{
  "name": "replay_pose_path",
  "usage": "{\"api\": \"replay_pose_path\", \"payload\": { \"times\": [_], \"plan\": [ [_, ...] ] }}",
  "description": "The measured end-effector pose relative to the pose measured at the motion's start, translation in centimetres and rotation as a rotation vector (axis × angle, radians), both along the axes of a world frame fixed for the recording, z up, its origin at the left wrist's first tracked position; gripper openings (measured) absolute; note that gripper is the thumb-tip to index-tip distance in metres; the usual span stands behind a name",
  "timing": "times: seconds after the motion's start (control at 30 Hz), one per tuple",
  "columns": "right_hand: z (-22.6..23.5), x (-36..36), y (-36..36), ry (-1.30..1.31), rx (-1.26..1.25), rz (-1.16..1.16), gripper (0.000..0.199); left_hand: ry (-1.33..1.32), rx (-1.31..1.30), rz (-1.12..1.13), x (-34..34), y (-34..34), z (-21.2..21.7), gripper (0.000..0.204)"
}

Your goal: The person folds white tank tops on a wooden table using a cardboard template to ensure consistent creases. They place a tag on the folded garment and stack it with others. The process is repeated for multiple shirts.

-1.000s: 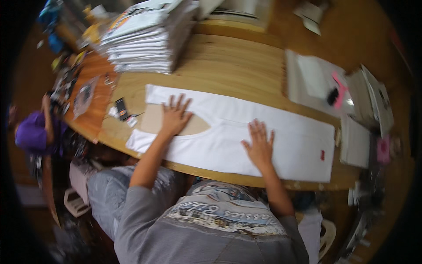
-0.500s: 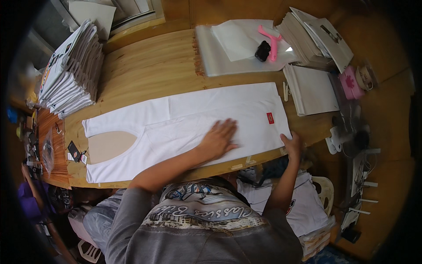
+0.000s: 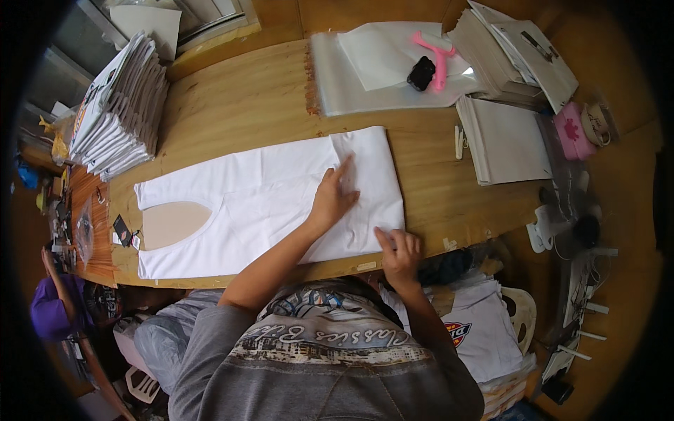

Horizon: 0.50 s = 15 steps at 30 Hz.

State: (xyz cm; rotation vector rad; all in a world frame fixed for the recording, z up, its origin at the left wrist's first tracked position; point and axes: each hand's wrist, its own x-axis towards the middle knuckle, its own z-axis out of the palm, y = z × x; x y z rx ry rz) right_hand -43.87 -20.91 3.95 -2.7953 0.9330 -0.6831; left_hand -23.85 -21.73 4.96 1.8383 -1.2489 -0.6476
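A white sleeveless shirt (image 3: 267,210) lies on the wooden table with its neck opening to the left and its right end folded over. Beige backing (image 3: 175,224) shows through the neckline. Black and white hang tags (image 3: 123,231) rest beside it on the left. My left hand (image 3: 335,196) is spread on the shirt by the edge of the folded flap, fingers stretched out. At the near right corner of the fold, the curled fingers of my right hand (image 3: 401,254) hold the cloth. The red label on the shirt does not show now.
A tall stack of folded white garments (image 3: 119,109) stands far left. Clear plastic sheets (image 3: 337,88) at the back carry a pink tape dispenser (image 3: 439,70) and a black object (image 3: 421,74). Stacked boards (image 3: 505,144) lie right. A purple-clothed person (image 3: 53,305) is far left.
My right hand has carried the shirt's right end leftward into a fold, covering the red label. My left hand has shifted slightly left and away from me.
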Motion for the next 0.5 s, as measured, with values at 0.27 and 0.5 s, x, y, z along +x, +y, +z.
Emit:
{"api": "replay_pose_path", "payload": {
  "times": [0.27, 0.5],
  "plan": [
    [2.8, -2.3, -1.9, 0.197, 0.319, 0.066, 0.037, -0.256, 0.126, 0.035, -1.1, 0.6, -0.4, 0.066],
    [4.6, -0.3, -11.1, -0.098, 0.538, -0.068, 0.024, -0.582, 0.244, 0.042, -2.1, 0.0, 1.4, 0.069]
  ]
}}
